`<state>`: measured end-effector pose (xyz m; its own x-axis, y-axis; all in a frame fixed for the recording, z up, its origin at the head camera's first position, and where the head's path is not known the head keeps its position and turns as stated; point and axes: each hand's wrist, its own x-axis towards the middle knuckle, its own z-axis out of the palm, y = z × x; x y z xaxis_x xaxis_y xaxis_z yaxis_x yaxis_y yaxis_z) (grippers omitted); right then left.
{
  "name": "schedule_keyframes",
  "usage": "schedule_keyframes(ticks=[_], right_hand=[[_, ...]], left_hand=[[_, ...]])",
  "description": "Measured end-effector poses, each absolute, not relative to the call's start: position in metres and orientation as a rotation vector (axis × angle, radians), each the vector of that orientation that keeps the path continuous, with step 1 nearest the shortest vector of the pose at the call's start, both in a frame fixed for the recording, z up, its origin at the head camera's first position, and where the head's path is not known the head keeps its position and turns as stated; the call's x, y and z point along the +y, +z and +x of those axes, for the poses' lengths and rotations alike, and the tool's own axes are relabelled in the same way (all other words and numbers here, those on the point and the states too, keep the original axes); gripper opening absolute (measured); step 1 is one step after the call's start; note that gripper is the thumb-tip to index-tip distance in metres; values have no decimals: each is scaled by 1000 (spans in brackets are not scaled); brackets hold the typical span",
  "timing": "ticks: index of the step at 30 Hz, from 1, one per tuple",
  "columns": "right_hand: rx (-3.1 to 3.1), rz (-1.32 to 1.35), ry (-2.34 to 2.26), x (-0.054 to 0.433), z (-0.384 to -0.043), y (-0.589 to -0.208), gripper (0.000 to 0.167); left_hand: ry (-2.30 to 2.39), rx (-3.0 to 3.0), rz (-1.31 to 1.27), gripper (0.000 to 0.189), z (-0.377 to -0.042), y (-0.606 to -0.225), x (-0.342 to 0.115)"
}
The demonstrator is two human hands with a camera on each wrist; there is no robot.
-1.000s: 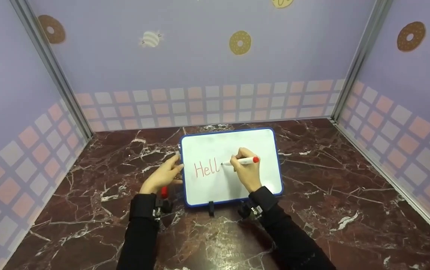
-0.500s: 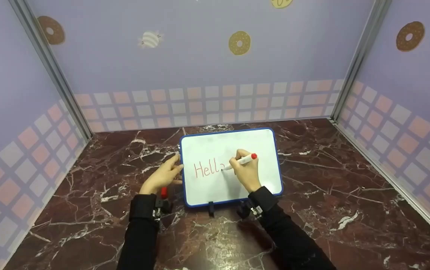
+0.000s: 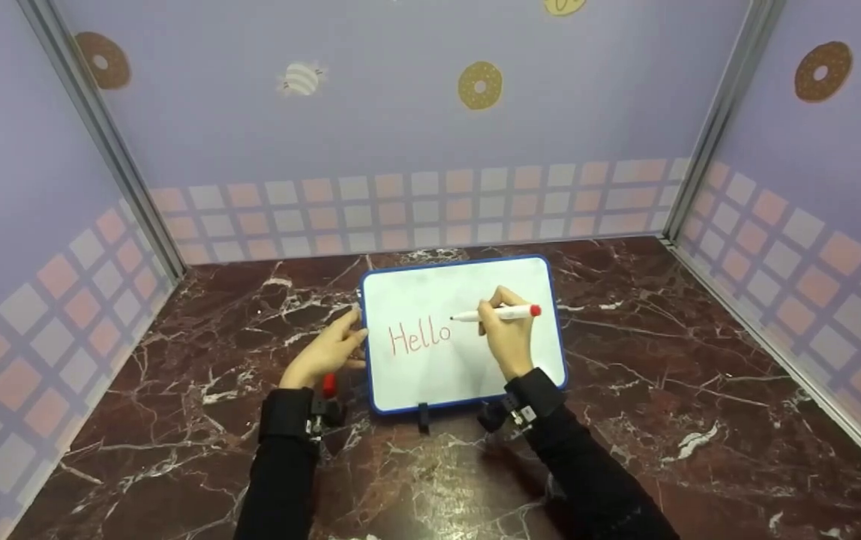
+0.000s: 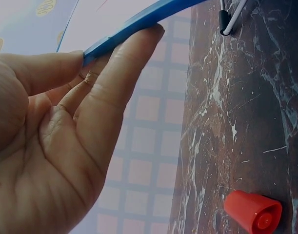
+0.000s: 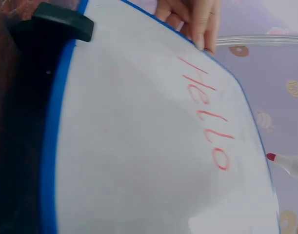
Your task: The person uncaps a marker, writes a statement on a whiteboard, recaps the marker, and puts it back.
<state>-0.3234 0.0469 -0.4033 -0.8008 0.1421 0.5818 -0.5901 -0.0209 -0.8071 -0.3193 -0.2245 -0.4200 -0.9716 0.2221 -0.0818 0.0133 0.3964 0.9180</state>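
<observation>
A blue-framed whiteboard stands tilted on the marbled table, bearing the word "Hello" in red. My left hand pinches its left edge; in the left wrist view the thumb lies on one side of the frame and the fingers on the other. My right hand holds a white marker with a red end. In the right wrist view the marker's red tip is lifted off the board, and only a sliver of that hand shows at the edge.
A red marker cap lies on the table below my left hand. At the board's lower edge is a black stand foot. Patterned purple walls enclose the table at the back and sides.
The "o" has been drawn, turning "Hell" into "Hello". My right hand and the marker have then moved right and slightly up, away from the letters. The left hand has stayed put.
</observation>
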Motion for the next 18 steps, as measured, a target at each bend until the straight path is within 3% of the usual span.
schedule_keyframes(ticks=[18], right_hand=[[-1880,478,1828,77,-330,-425,25]], left_hand=[[1607,2454,214,58,-319,-421,-225]])
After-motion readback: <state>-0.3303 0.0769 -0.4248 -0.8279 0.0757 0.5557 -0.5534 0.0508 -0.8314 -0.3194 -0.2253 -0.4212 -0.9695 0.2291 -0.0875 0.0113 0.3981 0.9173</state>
